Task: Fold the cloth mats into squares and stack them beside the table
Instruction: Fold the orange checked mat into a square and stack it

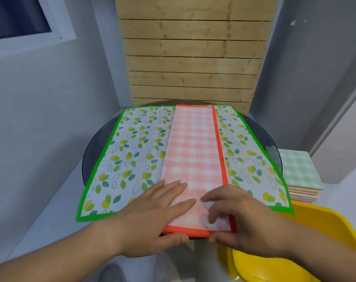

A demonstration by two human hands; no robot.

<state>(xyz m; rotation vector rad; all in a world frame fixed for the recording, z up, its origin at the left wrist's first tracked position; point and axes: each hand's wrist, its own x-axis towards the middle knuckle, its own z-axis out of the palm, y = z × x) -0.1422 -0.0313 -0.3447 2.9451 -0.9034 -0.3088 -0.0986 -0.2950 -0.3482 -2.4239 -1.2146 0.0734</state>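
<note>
- Orange checked mat [193, 151], folded narrow, lies on the leaf-print mat [128, 159].
- Our left hand [152, 216] presses it with flat, straight fingers.
- Our right hand [240, 218] pinches its near edge.

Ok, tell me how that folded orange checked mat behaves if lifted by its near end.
Probably floppy: the orange-edged checked cloth mat lies flat in thin layers, so its far end would likely sag. The layers may slip apart unless pinched together.

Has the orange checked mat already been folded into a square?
No, the orange checked mat is a long narrow strip lying on the leaf-print mat.
</note>
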